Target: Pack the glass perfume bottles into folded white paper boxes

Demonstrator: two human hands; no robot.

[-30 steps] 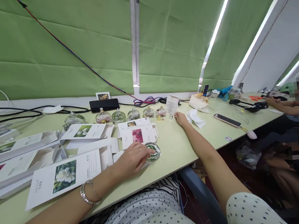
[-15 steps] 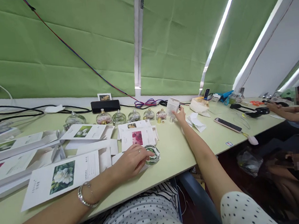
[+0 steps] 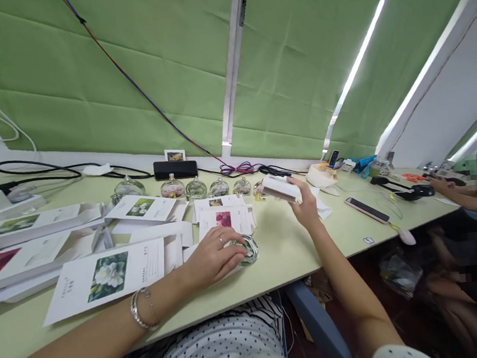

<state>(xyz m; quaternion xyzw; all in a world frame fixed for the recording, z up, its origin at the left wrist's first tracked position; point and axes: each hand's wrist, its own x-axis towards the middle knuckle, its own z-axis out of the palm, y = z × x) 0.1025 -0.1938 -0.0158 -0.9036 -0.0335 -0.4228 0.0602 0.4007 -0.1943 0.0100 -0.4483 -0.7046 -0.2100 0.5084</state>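
Note:
Near the front edge of the table, my left hand [image 3: 217, 255] lies with its fingers over a round glass perfume bottle [image 3: 251, 250] with a green and white pattern, lying on its side. My right hand [image 3: 306, 203] grips a small white box [image 3: 280, 188] at its right end, raised over the table and tilted. Behind that box stands a row of glass perfume bottles, including a pink one [image 3: 172, 187] and a green one [image 3: 196, 189]. The rightmost bottle [image 3: 258, 189] is partly hidden by the box. Left of my left hand lies a white carton [image 3: 143, 267] printed with a white flower.
Several flat flower-printed cartons [image 3: 39, 257] cover the left side. A black phone [image 3: 175, 169] leans at the back. Rightward are crumpled paper [image 3: 323, 209], a white bag [image 3: 321, 178], another phone [image 3: 367, 210] and black headphones [image 3: 403, 186]. A co-worker's hand [image 3: 438, 185] is at far right.
My right hand has drawn the white box nearer and tipped it from upright to nearly flat. My left hand stays on the bottle. The view has shifted slightly.

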